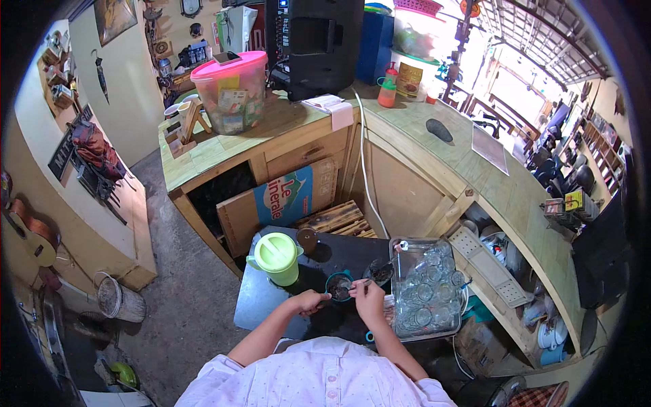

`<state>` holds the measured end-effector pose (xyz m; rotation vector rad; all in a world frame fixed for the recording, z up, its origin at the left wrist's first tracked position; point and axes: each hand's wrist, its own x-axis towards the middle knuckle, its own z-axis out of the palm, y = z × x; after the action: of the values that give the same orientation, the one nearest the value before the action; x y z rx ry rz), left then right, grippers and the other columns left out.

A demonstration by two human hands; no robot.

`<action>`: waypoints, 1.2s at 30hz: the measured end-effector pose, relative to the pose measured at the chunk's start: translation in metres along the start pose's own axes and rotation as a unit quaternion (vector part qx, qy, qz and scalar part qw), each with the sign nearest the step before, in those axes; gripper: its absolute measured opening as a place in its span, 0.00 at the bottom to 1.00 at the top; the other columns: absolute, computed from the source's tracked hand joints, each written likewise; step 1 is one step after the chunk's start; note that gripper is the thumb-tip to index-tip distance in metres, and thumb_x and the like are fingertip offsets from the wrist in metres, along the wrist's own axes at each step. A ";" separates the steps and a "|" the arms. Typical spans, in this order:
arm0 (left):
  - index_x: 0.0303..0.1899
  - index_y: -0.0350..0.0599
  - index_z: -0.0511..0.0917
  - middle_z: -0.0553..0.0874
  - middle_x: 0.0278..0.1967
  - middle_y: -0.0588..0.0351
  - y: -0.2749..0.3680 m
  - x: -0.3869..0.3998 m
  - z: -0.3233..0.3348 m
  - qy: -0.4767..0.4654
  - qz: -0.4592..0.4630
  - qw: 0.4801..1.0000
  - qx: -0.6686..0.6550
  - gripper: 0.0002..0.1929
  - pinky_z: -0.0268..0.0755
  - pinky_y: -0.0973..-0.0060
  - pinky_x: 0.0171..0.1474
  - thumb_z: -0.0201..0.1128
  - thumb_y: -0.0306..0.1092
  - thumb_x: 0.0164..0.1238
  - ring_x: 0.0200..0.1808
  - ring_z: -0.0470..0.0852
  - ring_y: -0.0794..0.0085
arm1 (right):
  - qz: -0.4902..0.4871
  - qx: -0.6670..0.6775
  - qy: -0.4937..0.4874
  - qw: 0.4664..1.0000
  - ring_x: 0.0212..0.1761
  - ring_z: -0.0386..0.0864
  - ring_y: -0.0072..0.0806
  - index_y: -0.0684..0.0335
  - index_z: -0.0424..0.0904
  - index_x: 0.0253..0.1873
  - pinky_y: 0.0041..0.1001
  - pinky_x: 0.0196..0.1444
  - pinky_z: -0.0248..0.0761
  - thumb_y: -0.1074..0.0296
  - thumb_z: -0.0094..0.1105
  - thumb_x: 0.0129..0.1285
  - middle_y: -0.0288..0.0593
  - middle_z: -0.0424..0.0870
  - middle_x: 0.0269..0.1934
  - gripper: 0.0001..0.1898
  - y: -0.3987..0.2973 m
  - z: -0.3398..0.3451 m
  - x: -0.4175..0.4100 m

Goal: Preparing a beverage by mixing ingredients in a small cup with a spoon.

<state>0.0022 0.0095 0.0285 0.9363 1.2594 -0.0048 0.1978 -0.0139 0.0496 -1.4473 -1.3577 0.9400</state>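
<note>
On the dark tabletop (318, 264) before me, my left hand (308, 302) grips the handle of a small round strainer or cup with a teal rim (339, 286), which has dark contents. My right hand (367, 294) pinches a thin utensil, likely a spoon, at the right side of that rim. Just beyond my right hand stands a glass container (380, 271) with dark contents. A light green plastic pitcher (277, 259) with its lid on stands to the left, and a brown round lid or jar (307, 238) lies behind it.
A clear plastic tray (426, 333) full of upturned drinking glasses sits close by my right arm. Behind the table, a wooden counter (300, 133) carries a pink-lidded tub (231, 96) and a black loudspeaker (320, 48). A cardboard box (285, 203) leans beneath it. A white cable (367, 173) hangs down.
</note>
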 end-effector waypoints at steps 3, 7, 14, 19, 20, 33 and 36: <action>0.18 0.51 0.64 0.59 0.10 0.67 0.001 -0.002 0.001 0.003 -0.003 1.000 0.006 0.26 0.45 0.76 0.14 0.52 0.60 0.67 0.09 0.55 0.80 | 0.061 0.153 0.039 0.986 0.31 0.85 0.31 0.73 0.74 0.38 0.26 0.32 0.80 0.68 0.50 0.70 0.49 0.82 0.31 0.12 0.012 -0.004 0.003; 0.18 0.51 0.65 0.59 0.10 0.67 0.000 0.001 0.002 0.020 0.000 1.000 0.016 0.26 0.45 0.77 0.14 0.52 0.60 0.67 0.09 0.55 0.80 | 0.011 0.144 0.070 0.987 0.30 0.84 0.31 0.70 0.68 0.37 0.27 0.33 0.81 0.71 0.48 0.71 0.48 0.79 0.31 0.09 0.010 -0.001 0.002; 0.18 0.50 0.69 0.64 0.11 0.65 -0.002 0.000 -0.002 0.005 0.003 1.000 0.005 0.26 0.47 0.77 0.15 0.53 0.61 0.66 0.10 0.57 0.80 | -0.027 0.019 0.024 0.999 0.25 0.84 0.31 0.69 0.70 0.33 0.27 0.28 0.76 0.70 0.52 0.68 0.46 0.81 0.24 0.10 -0.005 -0.003 -0.001; 0.18 0.51 0.66 0.61 0.11 0.67 -0.003 0.002 0.002 0.011 0.000 1.000 0.007 0.26 0.45 0.78 0.14 0.52 0.61 0.67 0.09 0.55 0.81 | -0.109 -0.011 0.030 0.994 0.27 0.84 0.30 0.69 0.69 0.34 0.25 0.29 0.76 0.73 0.51 0.69 0.43 0.78 0.24 0.08 -0.003 0.001 -0.005; 0.18 0.52 0.65 0.58 0.10 0.68 -0.004 0.004 0.001 0.010 0.004 1.000 0.008 0.26 0.43 0.77 0.13 0.52 0.61 0.67 0.09 0.54 0.81 | -0.092 -0.023 0.023 0.995 0.27 0.83 0.29 0.69 0.69 0.33 0.25 0.30 0.75 0.73 0.51 0.69 0.46 0.78 0.26 0.09 -0.003 0.001 -0.003; 0.19 0.51 0.67 0.61 0.11 0.68 -0.005 0.006 -0.002 -0.010 -0.005 1.000 -0.020 0.26 0.44 0.79 0.13 0.54 0.62 0.65 0.09 0.55 0.81 | -0.213 -0.108 -0.004 0.971 0.27 0.78 0.40 0.69 0.71 0.34 0.34 0.31 0.71 0.73 0.49 0.67 0.49 0.75 0.29 0.07 -0.009 -0.001 -0.008; 0.19 0.51 0.67 0.61 0.11 0.68 -0.005 0.006 -0.002 -0.011 0.010 1.000 -0.002 0.26 0.44 0.79 0.13 0.54 0.62 0.65 0.09 0.55 0.81 | -0.207 -0.042 -0.040 0.977 0.28 0.80 0.36 0.70 0.73 0.35 0.31 0.33 0.73 0.73 0.47 0.69 0.48 0.77 0.30 0.08 -0.002 0.002 -0.011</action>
<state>0.0008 0.0102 0.0211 0.9423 1.2299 0.0041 0.1946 -0.0251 0.0500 -1.1301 -1.6944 0.6795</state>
